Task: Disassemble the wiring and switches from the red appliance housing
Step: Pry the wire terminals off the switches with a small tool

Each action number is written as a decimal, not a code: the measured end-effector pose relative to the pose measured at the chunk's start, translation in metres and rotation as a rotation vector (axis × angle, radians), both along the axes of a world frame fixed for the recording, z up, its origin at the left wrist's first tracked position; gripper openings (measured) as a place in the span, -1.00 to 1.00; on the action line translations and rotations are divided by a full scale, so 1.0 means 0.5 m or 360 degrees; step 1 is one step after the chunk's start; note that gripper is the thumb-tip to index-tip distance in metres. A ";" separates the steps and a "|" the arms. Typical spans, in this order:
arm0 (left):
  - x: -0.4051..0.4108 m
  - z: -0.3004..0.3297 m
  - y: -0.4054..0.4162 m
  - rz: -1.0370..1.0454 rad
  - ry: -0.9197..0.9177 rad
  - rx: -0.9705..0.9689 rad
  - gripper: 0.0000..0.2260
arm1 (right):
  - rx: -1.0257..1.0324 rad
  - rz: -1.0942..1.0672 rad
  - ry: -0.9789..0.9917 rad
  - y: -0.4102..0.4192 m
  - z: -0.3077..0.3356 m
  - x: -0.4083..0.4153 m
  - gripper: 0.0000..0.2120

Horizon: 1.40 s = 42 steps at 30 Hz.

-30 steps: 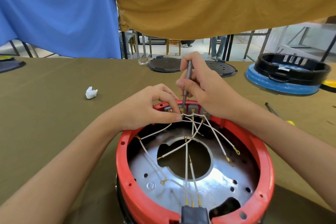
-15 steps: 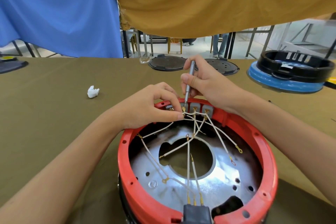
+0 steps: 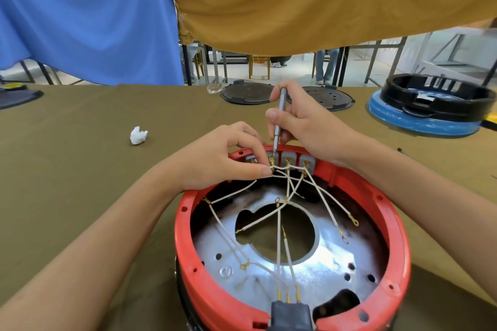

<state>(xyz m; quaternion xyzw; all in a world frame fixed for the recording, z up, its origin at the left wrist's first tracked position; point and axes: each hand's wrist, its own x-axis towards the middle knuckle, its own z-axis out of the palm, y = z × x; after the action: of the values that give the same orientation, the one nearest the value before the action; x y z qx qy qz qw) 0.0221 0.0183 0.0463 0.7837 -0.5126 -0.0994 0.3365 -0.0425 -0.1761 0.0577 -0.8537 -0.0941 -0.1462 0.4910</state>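
Worktop cloth is carrying the red housing, which is sitting near centre, open side up, with its metal plate showing inside. Far right, a blue-and-black housing is resting well apart; two dark lids are lying at the far edge, and a white scrap is lying to the left.

Left hand is reaching over the far rim of the red housing, its fingers pinching a white wire just beside the leftmost terminal. Right hand is gripping a slim screwdriver nearly upright, fingers curled round the shaft, the tip sitting on that terminal at the row of grey switches set against the far wall. Other wires are trailing loose across the plate with bare ring ends, and three are running into the black plug at the near rim.

Judging by this, the step in hand is undoing the screw on the leftmost switch terminal. Next, the screw likely needs backing out fully while the wire is being held taut, then the ring end lifting free, without the tip slipping off the small head.
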 end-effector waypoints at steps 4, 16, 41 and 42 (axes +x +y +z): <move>0.000 0.001 0.000 0.0003 0.0006 0.0000 -0.92 | 0.0016 -0.0027 0.0118 -0.001 0.003 0.005 -0.90; 0.003 0.000 0.001 0.0004 -0.0021 0.0016 -0.91 | 0.0032 0.0016 -0.0145 -0.003 -0.006 0.003 -0.88; 0.004 -0.002 -0.001 0.0008 -0.0030 0.0007 -0.80 | 0.0176 0.0092 -0.0050 -0.009 -0.007 0.007 -0.90; 0.004 -0.002 -0.001 0.0005 -0.0029 0.0006 -0.81 | 0.0175 0.0098 -0.0048 -0.009 -0.007 0.007 -0.90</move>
<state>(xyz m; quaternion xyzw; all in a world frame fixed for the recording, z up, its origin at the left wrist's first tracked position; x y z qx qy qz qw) 0.0239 0.0178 0.0455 0.7859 -0.5144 -0.0927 0.3304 -0.0390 -0.1805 0.0542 -0.8199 -0.1195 -0.1489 0.5398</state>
